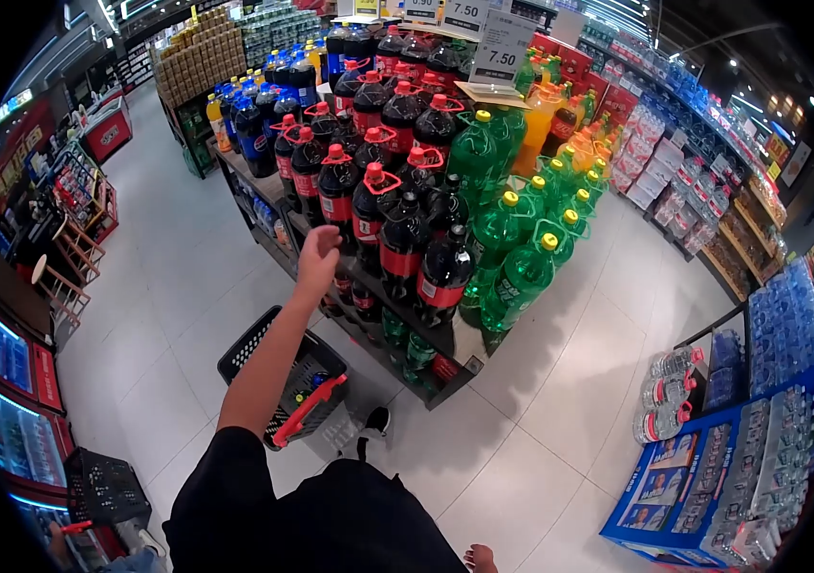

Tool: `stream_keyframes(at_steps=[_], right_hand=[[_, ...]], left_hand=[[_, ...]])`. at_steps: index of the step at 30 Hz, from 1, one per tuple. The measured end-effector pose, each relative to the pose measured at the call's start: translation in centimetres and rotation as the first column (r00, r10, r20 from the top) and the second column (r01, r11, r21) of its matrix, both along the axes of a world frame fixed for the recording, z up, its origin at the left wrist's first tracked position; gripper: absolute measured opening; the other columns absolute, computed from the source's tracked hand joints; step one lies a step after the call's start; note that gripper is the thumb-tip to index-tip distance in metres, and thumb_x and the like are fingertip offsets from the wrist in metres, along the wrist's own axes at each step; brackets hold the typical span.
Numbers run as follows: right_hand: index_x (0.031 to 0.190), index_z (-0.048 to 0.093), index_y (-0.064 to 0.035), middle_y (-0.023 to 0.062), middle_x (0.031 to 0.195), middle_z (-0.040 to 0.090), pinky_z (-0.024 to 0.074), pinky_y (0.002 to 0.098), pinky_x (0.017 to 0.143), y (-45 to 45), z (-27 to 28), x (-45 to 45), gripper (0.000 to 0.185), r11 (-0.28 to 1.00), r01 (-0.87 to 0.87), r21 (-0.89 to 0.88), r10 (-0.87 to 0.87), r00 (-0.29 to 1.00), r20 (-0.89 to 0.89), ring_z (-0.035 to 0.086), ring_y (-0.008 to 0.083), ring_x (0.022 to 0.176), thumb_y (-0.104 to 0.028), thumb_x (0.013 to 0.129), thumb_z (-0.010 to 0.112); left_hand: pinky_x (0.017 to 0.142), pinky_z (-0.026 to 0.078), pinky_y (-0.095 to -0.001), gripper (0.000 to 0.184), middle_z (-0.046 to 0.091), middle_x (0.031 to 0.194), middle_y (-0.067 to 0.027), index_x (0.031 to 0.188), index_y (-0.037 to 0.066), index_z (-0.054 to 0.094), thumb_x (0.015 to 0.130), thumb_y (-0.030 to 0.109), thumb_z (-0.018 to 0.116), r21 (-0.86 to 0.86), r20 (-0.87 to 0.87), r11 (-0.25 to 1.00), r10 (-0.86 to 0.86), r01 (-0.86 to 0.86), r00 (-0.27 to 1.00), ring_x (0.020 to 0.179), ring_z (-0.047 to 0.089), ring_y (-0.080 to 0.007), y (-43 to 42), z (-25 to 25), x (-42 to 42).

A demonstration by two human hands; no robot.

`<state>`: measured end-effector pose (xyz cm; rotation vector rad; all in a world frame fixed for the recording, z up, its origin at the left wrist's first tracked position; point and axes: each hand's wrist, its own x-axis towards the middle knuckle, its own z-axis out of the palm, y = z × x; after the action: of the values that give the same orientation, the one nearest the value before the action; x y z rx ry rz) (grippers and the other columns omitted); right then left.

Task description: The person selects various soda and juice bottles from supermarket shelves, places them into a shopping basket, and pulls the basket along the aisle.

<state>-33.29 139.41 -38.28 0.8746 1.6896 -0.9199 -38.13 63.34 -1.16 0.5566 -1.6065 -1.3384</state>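
My left hand [319, 256] reaches forward to the front edge of a display of large soda bottles, close to the dark cola bottles with red labels [338, 191]. Its fingers look bent, and whether they touch anything is unclear. Low at the bottom edge, my right hand [480, 557] hangs by my side, only partly in view. Under my left arm, a black basket [235, 355] with a red handle [310, 411] stands on the floor with a few small items inside. Green bottles with yellow caps [519, 279] stand to the right of the cola.
Price signs [503, 48] rise above the bottles. At the lower right is a blue stand of packed bottles [651, 482], with large water bottles [663, 392] beside it. Another black basket [106, 487], a person's hand [59, 546] near it, and lit coolers [6, 420] are at the left.
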Motion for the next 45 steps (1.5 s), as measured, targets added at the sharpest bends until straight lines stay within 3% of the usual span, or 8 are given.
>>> stream_keyframes(at_steps=[5,10,15,21,29,32,34,45], right_hand=[[0.107,0.059,-0.0101,0.0076,0.088,0.064,0.047,0.041,0.065,-7.7,1.3,0.3,0.025,0.995,-0.09,-0.046,0.087,0.994,-0.061,0.062,0.0238,0.077,-0.024,0.088,0.054],[0.106,0.059,-0.0102,0.0074,0.089,0.064,0.0472,0.0415,0.065,-17.6,4.1,-1.4,0.026,0.899,-0.423,-0.113,0.381,0.883,-0.275,0.062,0.0246,0.079,-0.027,0.087,0.052],[0.106,0.059,-0.0103,0.0071,0.091,0.064,0.0473,0.042,0.065,-23.4,6.7,-3.4,0.028,0.822,-0.562,-0.088,0.506,0.794,-0.337,0.062,0.0254,0.08,-0.029,0.087,0.051],[0.105,0.06,-0.0104,0.0068,0.093,0.063,0.0475,0.0426,0.065,-24.2,7.9,-6.9,0.03,0.705,-0.708,-0.036,0.658,0.673,-0.339,0.062,0.0264,0.082,-0.032,0.087,0.049],[0.104,0.061,-0.0105,0.0064,0.095,0.063,0.0477,0.0433,0.065,-24.6,4.6,-14.3,0.033,0.204,-0.976,0.073,0.888,0.153,-0.433,0.062,0.0276,0.084,-0.035,0.087,0.047],[0.112,0.059,-0.0077,0.0089,0.101,0.064,0.0508,0.0403,0.071,-25.4,2.0,-17.6,0.034,0.539,-0.838,-0.086,0.695,0.501,-0.515,0.063,0.0258,0.088,-0.032,0.089,0.051],[0.106,0.06,-0.0106,0.0043,0.09,0.062,0.0507,0.0359,0.07,-30.2,6.5,-19.6,0.022,0.941,-0.276,-0.197,0.206,0.926,-0.317,0.06,0.0184,0.083,-0.026,0.09,0.058],[0.102,0.063,0.002,0.0093,0.093,0.066,0.0498,0.0301,0.077,-24.1,5.9,-24.7,0.025,0.764,-0.613,-0.202,0.468,0.742,-0.481,0.061,0.0163,0.087,-0.02,0.092,0.056]], left_hand=[[0.107,0.035,-0.0368,0.073,0.045,0.136,-0.0156,0.139,0.003,0.036,0.077,0.014,0.071,-0.412,0.177,0.911,0.118,-0.036,0.977,0.129,0.044,-0.0275,-8.2,2.6,-8.7],[0.088,0.044,-0.0432,0.074,0.06,0.11,-0.0088,0.124,0.01,0.055,0.063,0.04,0.084,-0.611,0.323,0.782,0.391,-0.126,0.862,0.103,0.055,-0.0315,-9.1,3.4,-13.0],[0.081,0.04,-0.0417,0.046,0.054,0.095,-0.0098,0.099,0.006,0.065,0.067,0.035,0.081,-0.583,0.189,0.768,0.445,-0.265,0.876,0.089,0.051,-0.0312,-9.2,2.9,-12.3],[0.098,0.042,-0.0382,0.042,0.052,0.128,-0.0199,0.107,-0.001,0.051,0.074,0.008,0.076,-0.38,0.112,0.894,0.298,-0.236,0.948,0.112,0.054,-0.0289,-6.9,2.0,-9.1],[0.099,0.042,-0.0401,0.042,0.06,0.115,-0.0178,0.107,0.0,0.054,0.071,0.003,0.075,-0.42,0.02,0.856,0.342,-0.302,0.939,0.112,0.057,-0.0309,-6.6,1.2,-8.1],[0.096,0.044,-0.0381,0.039,0.061,0.112,-0.0168,0.107,0.0,0.055,0.072,0.001,0.074,-0.373,-0.037,0.873,0.324,-0.314,0.945,0.108,0.059,-0.029,-7.0,0.6,-8.3],[0.09,0.047,-0.0343,0.034,0.064,0.106,-0.0149,0.103,-0.001,0.057,0.072,0.006,0.071,-0.279,-0.037,0.873,0.407,-0.4,0.913,0.099,0.061,-0.0252,-7.3,0.5,-8.3],[0.091,0.046,-0.0316,0.028,0.064,0.109,-0.015,0.1,-0.003,0.058,0.076,0.002,0.072,-0.284,-0.007,0.745,0.628,-0.604,0.778,0.1,0.06,-0.0201,4.3,8.4,0.3]])
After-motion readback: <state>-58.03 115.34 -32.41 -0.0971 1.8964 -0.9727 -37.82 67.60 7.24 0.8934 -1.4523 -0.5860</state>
